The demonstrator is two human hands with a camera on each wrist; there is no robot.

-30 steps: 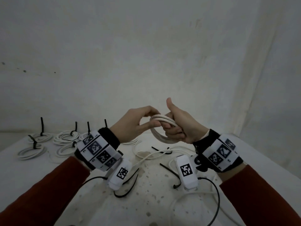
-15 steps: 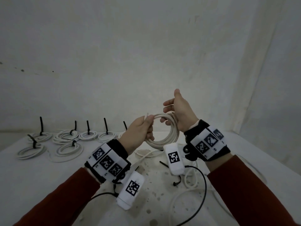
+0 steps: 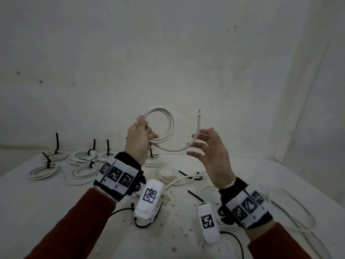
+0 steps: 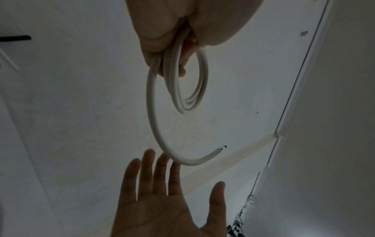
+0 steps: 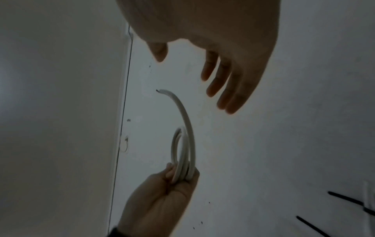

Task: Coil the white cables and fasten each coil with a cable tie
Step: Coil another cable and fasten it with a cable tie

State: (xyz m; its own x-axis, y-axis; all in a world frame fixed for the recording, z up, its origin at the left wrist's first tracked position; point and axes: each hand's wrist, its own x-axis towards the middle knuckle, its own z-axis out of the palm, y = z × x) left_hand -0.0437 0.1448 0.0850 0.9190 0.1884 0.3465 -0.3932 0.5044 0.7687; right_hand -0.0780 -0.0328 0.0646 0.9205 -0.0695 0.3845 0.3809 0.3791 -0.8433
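Observation:
My left hand (image 3: 141, 135) (image 4: 172, 46) (image 5: 172, 181) grips a small coil of white cable (image 3: 170, 124) (image 4: 194, 89) (image 5: 180, 152), raised above the table. The cable's loose tail (image 3: 197, 133) (image 4: 160, 139) (image 5: 182, 112) curves out from the coil, its cut end pointing up. My right hand (image 3: 203, 143) (image 4: 170, 179) (image 5: 219, 86) is open with fingers spread, just right of the tail; the fingertips lie close to it, contact unclear. Loose black cable ties (image 3: 188, 175) lie on the table below.
Several tied white coils (image 3: 82, 157) with upright black ties sit at the table's back left. Uncoiled white cable (image 3: 291, 210) lies at the right. The white table (image 3: 56, 212) meets a white wall behind.
Both hands rose. My right hand let go of the coil and drew off to the right, fingers spread. The tail sprang out from the coil, which the left hand alone holds now.

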